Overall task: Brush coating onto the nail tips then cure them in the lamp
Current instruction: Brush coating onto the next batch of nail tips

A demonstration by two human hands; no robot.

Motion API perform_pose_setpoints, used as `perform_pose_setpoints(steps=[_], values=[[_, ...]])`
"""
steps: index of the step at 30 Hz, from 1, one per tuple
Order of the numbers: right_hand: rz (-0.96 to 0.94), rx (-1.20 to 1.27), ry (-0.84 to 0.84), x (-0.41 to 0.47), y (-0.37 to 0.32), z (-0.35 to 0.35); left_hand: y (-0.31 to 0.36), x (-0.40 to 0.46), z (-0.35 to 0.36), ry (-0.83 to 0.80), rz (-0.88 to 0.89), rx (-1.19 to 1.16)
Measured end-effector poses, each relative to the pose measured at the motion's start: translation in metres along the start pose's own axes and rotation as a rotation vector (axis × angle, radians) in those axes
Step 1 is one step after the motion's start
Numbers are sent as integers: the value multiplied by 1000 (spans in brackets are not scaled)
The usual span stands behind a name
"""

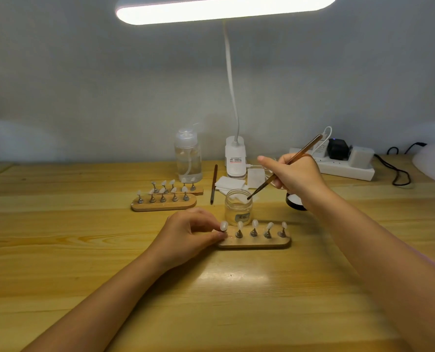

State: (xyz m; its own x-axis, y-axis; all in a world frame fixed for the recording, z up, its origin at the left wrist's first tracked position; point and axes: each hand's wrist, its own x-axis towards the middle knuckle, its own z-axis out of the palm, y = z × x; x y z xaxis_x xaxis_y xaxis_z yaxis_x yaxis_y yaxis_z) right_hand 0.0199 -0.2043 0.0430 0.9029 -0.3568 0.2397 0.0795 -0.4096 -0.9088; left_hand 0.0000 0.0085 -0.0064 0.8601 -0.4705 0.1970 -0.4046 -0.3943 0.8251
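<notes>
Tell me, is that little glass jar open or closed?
Open. The jar has no lid on its mouth, and the tip of the brush held by the right hand sits at its rim.

The honey-yellow pine tabletop [84,250] shows darker streaked grain across the lower frame, and on it at centre sits a tan wooden oblong stand [254,243] carrying five milky-white nail tips [255,223] on grey metal pegs. Above it stands a clear glass jar [238,208] with a pale label, met by a thin amber-brown brush [287,163]. At upper centre a glowing white bar lamp [224,7] hangs before a grey-white wall [84,85], with a white power strip [348,168] and black plug at right.
</notes>
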Motion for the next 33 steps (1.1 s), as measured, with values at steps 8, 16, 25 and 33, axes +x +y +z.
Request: perform_pose_setpoints(steps=[8, 16, 25, 33], values=[[-19, 19, -68, -3, 1, -9, 2, -1, 1, 25, -28, 21], [-35, 109, -32, -3, 3, -18, 4, -1, 2, 8, -72, 44], [77, 139, -97, -5, 13, -14, 4, -2, 4, 19, -105, 67], [89, 162, -43, -6, 11, -18, 5, 0, 5, 40, -115, 16]])
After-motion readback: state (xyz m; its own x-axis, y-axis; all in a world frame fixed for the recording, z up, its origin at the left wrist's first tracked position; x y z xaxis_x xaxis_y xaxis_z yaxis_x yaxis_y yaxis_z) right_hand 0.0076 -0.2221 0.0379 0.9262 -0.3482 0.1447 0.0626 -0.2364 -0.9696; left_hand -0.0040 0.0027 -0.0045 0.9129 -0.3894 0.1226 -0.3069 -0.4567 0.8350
